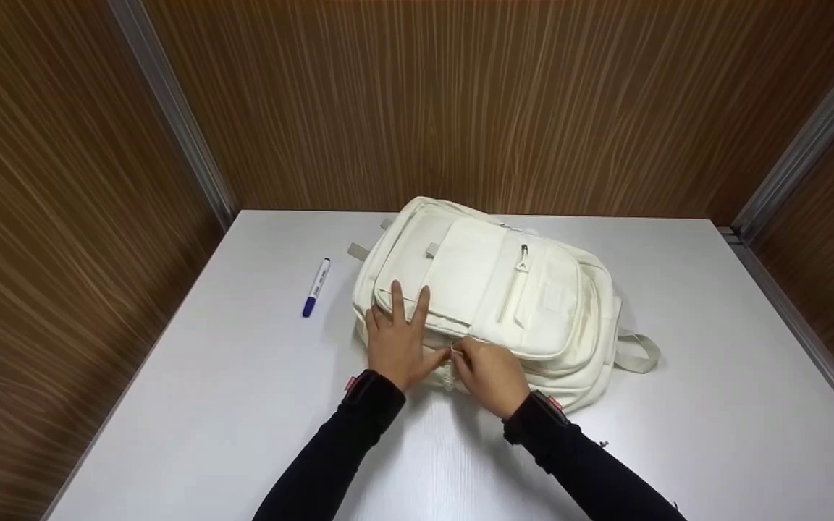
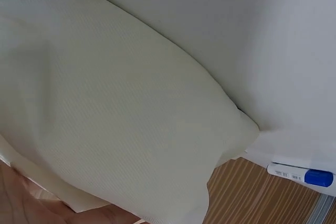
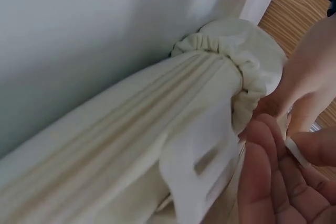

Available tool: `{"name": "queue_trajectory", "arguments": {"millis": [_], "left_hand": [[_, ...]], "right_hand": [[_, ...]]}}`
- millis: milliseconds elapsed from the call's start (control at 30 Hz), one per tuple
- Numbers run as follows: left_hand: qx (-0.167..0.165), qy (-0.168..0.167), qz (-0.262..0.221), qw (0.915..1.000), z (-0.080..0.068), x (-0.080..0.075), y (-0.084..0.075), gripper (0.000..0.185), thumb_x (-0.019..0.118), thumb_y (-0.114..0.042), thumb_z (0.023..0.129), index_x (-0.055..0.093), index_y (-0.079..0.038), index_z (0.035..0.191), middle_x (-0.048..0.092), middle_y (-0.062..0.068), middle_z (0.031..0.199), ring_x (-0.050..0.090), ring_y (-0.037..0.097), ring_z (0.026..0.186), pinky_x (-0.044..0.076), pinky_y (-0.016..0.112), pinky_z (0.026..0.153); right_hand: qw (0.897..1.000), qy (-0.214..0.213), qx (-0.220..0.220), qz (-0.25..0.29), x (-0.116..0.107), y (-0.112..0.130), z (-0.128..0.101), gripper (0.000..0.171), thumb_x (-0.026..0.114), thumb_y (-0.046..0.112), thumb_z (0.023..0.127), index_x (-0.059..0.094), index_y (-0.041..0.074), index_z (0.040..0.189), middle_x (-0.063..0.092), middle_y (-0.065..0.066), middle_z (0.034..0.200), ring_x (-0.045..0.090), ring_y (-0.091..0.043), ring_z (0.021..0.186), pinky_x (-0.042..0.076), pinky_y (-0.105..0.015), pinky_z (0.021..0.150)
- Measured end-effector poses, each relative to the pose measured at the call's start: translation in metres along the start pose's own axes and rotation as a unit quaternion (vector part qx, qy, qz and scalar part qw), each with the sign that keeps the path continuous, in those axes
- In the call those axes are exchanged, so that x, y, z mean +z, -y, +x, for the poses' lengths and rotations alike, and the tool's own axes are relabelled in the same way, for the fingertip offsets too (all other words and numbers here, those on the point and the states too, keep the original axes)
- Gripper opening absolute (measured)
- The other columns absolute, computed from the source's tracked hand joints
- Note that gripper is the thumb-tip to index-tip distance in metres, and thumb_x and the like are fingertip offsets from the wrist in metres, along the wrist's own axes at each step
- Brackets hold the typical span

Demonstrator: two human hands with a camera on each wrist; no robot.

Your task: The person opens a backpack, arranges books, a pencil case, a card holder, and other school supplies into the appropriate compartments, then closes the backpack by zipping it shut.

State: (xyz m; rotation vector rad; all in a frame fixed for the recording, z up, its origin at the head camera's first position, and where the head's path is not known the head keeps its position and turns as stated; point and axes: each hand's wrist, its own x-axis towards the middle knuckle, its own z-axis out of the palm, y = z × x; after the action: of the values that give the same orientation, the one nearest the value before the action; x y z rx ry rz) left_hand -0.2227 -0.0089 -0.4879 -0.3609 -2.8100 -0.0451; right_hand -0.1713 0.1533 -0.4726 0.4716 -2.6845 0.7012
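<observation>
A cream backpack (image 1: 468, 268) lies on its back, front pockets up, slanting across the table. My left hand (image 1: 397, 351) rests on the backpack's near side with fingers spread across a front pocket, its thumb reaching toward the other hand. Beside it, my right hand (image 1: 491, 373) has its fingers curled at the pocket's near edge. In the right wrist view, thumb and fingers pinch a small white zipper pull (image 3: 297, 152). A gathered elastic side pocket (image 3: 226, 51) shows close by. Cream fabric covers most of the left wrist view, hiding much of the left hand (image 2: 23, 198).
A white marker with a blue cap (image 1: 316, 288) lies on the white table (image 1: 243, 405), left of the backpack. Wood-grain panels (image 1: 460, 101) stand at the back and both sides. A grey strap loop (image 1: 638, 353) sticks out at the backpack's right end.
</observation>
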Motion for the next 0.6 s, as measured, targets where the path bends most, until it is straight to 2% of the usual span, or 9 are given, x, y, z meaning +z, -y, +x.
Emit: {"name": "queue_trajectory", "arguments": {"millis": [100, 167, 333, 400, 433, 500, 600], "left_hand": [[-0.003, 0.004, -0.028, 0.9996, -0.003, -0.001, -0.002, 0.1, 0.053, -0.078, 0.079, 0.016, -0.027, 0.158, 0.018, 0.026, 0.16, 0.045, 0.057, 0.127, 0.032, 0.064, 0.11], [-0.007, 0.003, -0.046, 0.9989, -0.008, -0.001, -0.005, 0.095, 0.052, -0.074, 0.083, 0.016, -0.026, 0.158, 0.015, 0.026, 0.161, 0.038, 0.058, 0.132, 0.03, 0.067, 0.11], [-0.01, 0.003, -0.083, 0.9965, -0.024, -0.007, -0.025, 0.084, 0.048, -0.062, 0.09, 0.014, -0.026, 0.158, 0.011, 0.022, 0.163, 0.024, 0.06, 0.139, 0.025, 0.071, 0.11], [-0.001, -0.01, -0.087, 0.9961, -0.032, -0.008, -0.038, 0.084, 0.049, -0.061, 0.089, 0.017, -0.026, 0.158, 0.015, 0.021, 0.162, 0.023, 0.06, 0.139, 0.025, 0.072, 0.109], [0.005, -0.019, -0.085, 0.9961, -0.036, -0.007, -0.044, 0.085, 0.05, -0.062, 0.087, 0.019, -0.026, 0.157, 0.017, 0.022, 0.162, 0.025, 0.06, 0.139, 0.026, 0.072, 0.108], [0.018, -0.035, -0.066, 0.9971, -0.041, -0.005, -0.056, 0.09, 0.052, -0.068, 0.084, 0.021, -0.025, 0.157, 0.021, 0.023, 0.16, 0.03, 0.058, 0.137, 0.032, 0.071, 0.105], [0.025, -0.035, -0.03, 0.9986, -0.045, 0.0, -0.069, 0.102, 0.052, -0.078, 0.078, 0.018, -0.024, 0.157, 0.02, 0.024, 0.16, 0.036, 0.055, 0.135, 0.038, 0.068, 0.102]], "right_hand": [[1.0, 0.03, 0.001, 0.006, -0.013, -0.005, -0.002, 0.01, 0.067, 0.02, 0.091, 0.072, 0.012, 0.093, 0.071, 0.002, 0.075, 0.064, -0.013, 0.065, 0.051, -0.032, 0.062], [0.999, 0.03, 0.005, 0.018, -0.025, -0.01, -0.003, 0.011, 0.067, 0.022, 0.091, 0.074, 0.013, 0.094, 0.072, 0.003, 0.076, 0.065, -0.011, 0.066, 0.053, -0.032, 0.064], [0.998, -0.05, 0.029, 0.022, -0.057, -0.044, 0.002, 0.012, 0.066, 0.019, 0.092, 0.074, 0.009, 0.091, 0.072, -0.003, 0.079, 0.065, -0.015, 0.068, 0.055, -0.036, 0.066], [0.996, -0.07, 0.049, 0.004, -0.066, -0.067, 0.006, 0.016, 0.065, 0.019, 0.092, 0.073, 0.006, 0.097, 0.071, -0.009, 0.086, 0.066, -0.023, 0.075, 0.055, -0.041, 0.071], [0.996, -0.067, 0.064, -0.005, -0.07, -0.079, 0.008, 0.02, 0.064, 0.02, 0.093, 0.072, 0.004, 0.102, 0.07, -0.013, 0.093, 0.066, -0.029, 0.082, 0.054, -0.045, 0.076], [0.994, -0.033, 0.099, -0.023, -0.074, -0.102, 0.012, 0.033, 0.06, 0.026, 0.095, 0.066, 0.004, 0.119, 0.065, -0.022, 0.114, 0.063, -0.041, 0.102, 0.05, -0.054, 0.087], [0.987, 0.056, 0.143, -0.038, -0.076, -0.131, 0.014, 0.054, 0.049, 0.041, 0.1, 0.048, 0.01, 0.144, 0.044, -0.032, 0.144, 0.044, -0.053, 0.129, 0.037, -0.066, 0.102]]}}
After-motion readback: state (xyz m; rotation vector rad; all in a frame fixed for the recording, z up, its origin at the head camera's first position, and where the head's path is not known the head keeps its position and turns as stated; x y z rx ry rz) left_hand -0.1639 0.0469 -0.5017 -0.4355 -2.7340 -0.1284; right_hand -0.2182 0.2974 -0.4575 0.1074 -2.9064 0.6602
